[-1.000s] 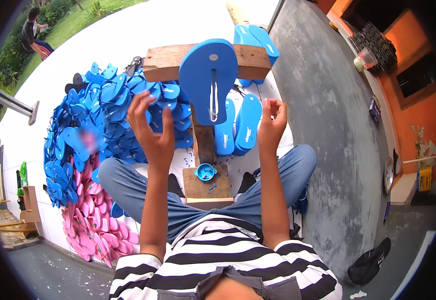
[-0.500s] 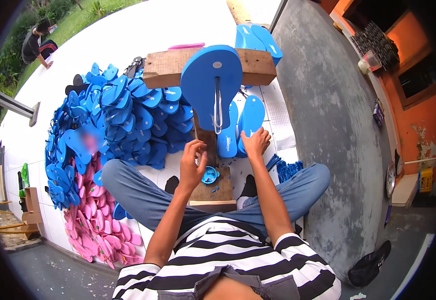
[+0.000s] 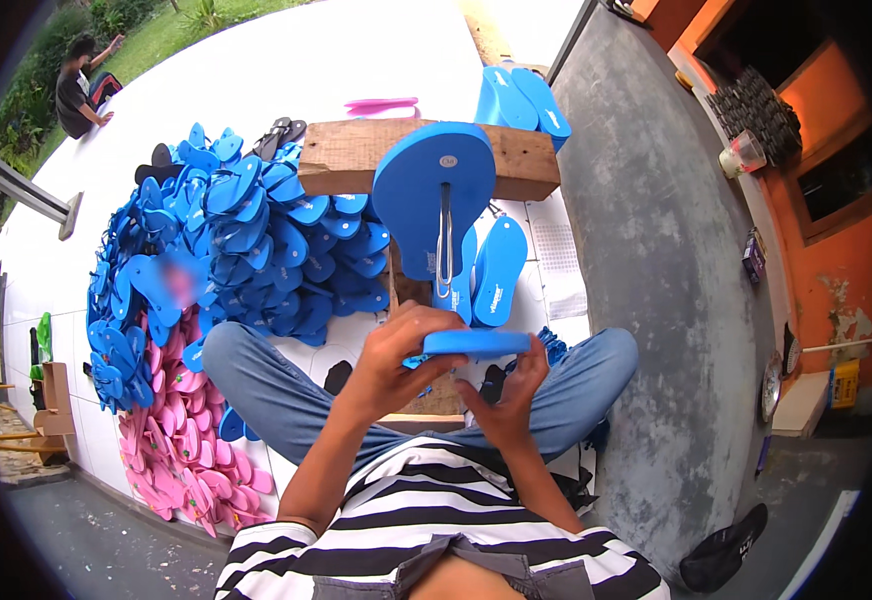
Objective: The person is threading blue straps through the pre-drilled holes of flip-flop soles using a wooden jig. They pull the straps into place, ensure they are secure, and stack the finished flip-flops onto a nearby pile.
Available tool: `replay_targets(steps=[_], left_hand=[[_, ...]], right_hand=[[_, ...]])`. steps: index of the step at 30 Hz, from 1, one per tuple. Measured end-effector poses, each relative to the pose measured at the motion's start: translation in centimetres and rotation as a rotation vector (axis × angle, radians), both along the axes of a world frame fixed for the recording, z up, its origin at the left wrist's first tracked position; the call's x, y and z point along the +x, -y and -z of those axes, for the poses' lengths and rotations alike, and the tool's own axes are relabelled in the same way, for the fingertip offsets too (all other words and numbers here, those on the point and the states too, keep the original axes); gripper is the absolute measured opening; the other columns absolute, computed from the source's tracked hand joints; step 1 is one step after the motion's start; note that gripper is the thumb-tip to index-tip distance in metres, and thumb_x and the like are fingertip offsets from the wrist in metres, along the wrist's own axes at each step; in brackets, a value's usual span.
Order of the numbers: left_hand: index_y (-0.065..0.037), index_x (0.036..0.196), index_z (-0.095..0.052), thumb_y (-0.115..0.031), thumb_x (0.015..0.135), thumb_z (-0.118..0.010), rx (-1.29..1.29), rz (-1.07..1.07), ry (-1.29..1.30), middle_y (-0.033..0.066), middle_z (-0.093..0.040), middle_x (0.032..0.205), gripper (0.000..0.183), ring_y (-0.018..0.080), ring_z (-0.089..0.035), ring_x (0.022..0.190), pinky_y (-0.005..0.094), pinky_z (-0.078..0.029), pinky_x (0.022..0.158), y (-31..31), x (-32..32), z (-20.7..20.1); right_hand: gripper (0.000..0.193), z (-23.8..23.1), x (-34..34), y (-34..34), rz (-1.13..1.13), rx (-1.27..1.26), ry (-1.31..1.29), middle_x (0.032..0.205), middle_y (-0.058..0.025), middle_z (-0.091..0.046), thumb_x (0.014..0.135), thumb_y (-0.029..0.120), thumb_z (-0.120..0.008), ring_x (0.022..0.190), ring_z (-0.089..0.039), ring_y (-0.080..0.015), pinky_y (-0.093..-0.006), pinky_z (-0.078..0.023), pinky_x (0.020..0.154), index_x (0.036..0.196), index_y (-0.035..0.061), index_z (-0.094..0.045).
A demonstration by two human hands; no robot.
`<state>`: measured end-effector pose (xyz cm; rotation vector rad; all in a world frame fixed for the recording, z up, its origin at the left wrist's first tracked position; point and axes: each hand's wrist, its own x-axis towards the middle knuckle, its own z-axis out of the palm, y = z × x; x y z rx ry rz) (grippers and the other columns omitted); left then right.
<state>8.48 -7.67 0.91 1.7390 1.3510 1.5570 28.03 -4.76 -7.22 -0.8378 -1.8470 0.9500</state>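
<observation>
A blue flip-flop sole (image 3: 476,344) is held flat in front of me, seen edge-on. My left hand (image 3: 394,362) grips its left end, fingers over the top and thumb beneath. My right hand (image 3: 512,402) has its fingers curled at the right end, the thumb lower down. Just beyond stands another blue sole (image 3: 421,190), upright against a wooden beam, with a long metal loop (image 3: 445,250) in front of it. Further blue soles (image 3: 502,270) lie on the floor beside it. The small blue cup is mostly hidden behind my left hand.
A big heap of blue flip-flops (image 3: 256,240) lies at the left, with pink flip-flops (image 3: 191,430) nearer me. The wooden beam (image 3: 341,160) crosses ahead; two blue soles (image 3: 521,100) stand behind it. A person (image 3: 81,90) sits at the far left. Right is a grey ledge (image 3: 636,250).
My right hand has lifted a blue sole from those on the floor and brought it toward me. My left hand, formerly without a sole, now grips it. The view has shifted slightly.
</observation>
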Motion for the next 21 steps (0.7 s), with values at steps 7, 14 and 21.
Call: replay_targets(steps=[7, 14, 21], left_hand=[[-0.011, 0.101, -0.071, -0.001, 0.063, -0.079, 0.218, -0.181, -0.159, 0.0047, -0.067, 0.099, 0.04, 0.0218, -0.061, 0.087, 0.0315, -0.048, 0.071, -0.1, -2.4, -4.1], [-0.009, 0.099, -0.068, -0.012, 0.063, -0.084, 0.393, -0.234, -0.107, 0.009, -0.068, 0.095, 0.039, 0.0236, -0.063, 0.083, 0.0325, -0.049, 0.071, -1.1, -3.2, -4.3], [-0.006, 0.098, -0.066, -0.012, 0.067, -0.085, 0.417, -0.274, -0.042, 0.0116, -0.067, 0.093, 0.037, 0.0218, -0.062, 0.077, 0.0308, -0.049, 0.067, -2.3, -3.2, -4.8]], right_hand=[[0.045, -10.8, -4.3, -5.1, -0.147, 0.471, -0.138, 0.107, -0.0098, -0.062, 0.078, -0.001, -0.073, 0.096, -0.065, -0.0289, -0.042, -0.053, 0.085, 0.119, 0.0093, -0.056], [0.045, -11.7, -5.4, -6.0, -0.147, 0.553, -0.136, 0.107, -0.0106, -0.063, 0.078, -0.001, -0.073, 0.096, -0.065, -0.0286, -0.0403, -0.053, 0.081, 0.119, 0.0093, -0.057], [0.045, -13.1, -6.1, -6.7, -0.126, 0.504, -0.14, 0.107, -0.0105, -0.062, 0.079, 0.002, -0.074, 0.096, -0.064, -0.0286, -0.0397, -0.053, 0.08, 0.121, 0.0081, -0.058]])
